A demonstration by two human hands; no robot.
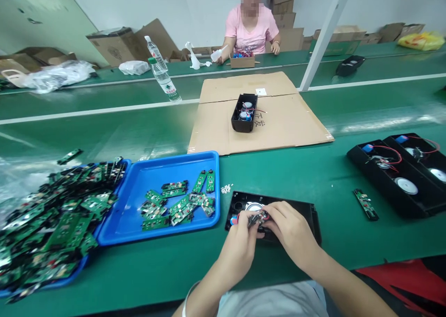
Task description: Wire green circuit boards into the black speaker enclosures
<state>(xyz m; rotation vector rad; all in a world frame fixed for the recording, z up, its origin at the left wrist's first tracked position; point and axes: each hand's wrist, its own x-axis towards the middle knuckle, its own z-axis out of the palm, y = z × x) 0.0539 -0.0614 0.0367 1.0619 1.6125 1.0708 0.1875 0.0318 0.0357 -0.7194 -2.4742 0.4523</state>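
Both my hands meet over a black speaker housing (306,210) that lies in front of me on the green bench. My left hand (239,245) pinches one end of a small circuit board (257,218), and my right hand (291,231) grips its other end. The fingers hide much of the board. Under them a round silver speaker (254,206) shows in part, with a blue part (233,220) beside my left fingers. Small white pieces (226,188) lie scattered just beyond the housing's left corner.
A blue tray (121,191) of green circuit boards stands left, beside a heaped pile of boards (52,224). Right lie a single board (365,204) and black housings (400,173). Ahead, another housing (244,113) rests on cardboard (212,122). A person (251,27) sits opposite.
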